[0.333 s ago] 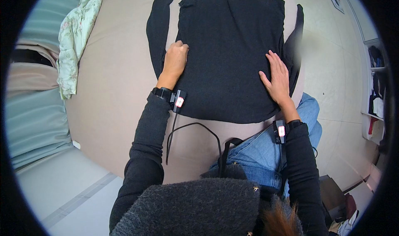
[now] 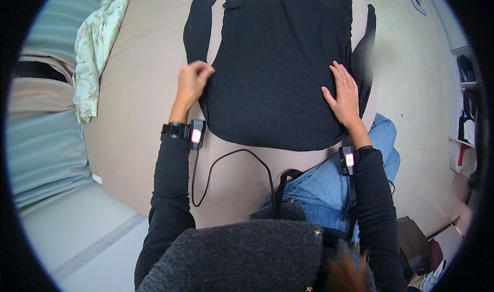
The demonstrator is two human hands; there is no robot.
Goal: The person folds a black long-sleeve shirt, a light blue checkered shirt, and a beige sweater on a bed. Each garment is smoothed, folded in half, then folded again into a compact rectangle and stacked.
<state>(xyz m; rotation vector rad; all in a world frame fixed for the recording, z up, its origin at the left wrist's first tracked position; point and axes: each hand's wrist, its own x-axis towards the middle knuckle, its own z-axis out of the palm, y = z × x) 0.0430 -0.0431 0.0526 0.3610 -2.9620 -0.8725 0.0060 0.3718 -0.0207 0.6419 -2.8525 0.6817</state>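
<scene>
A black long-sleeved top (image 2: 288,71) lies spread out on the bed, its sleeves running along both sides. At its left edge, beside the left sleeve (image 2: 198,30), my left hand (image 2: 193,81) is closed, thumb and fingers pinched on the fabric's edge. My right hand (image 2: 345,92) rests flat on the right part of the top, with fingers stretched out and nothing held. Each wrist wears a black strap with a small box; a cable runs from the left one (image 2: 197,132).
The beige bed sheet (image 2: 139,112) surrounds the top. A floral cloth (image 2: 95,55) lies along the left side by teal padding (image 2: 46,148). My jeans-clad leg (image 2: 319,189) is at the near right edge. Shelves (image 2: 467,102) stand across the tiled floor (image 2: 417,96).
My left hand has moved left and slightly nearer me, and the top's left edge has shifted outward with it. My right hand has stayed in place.
</scene>
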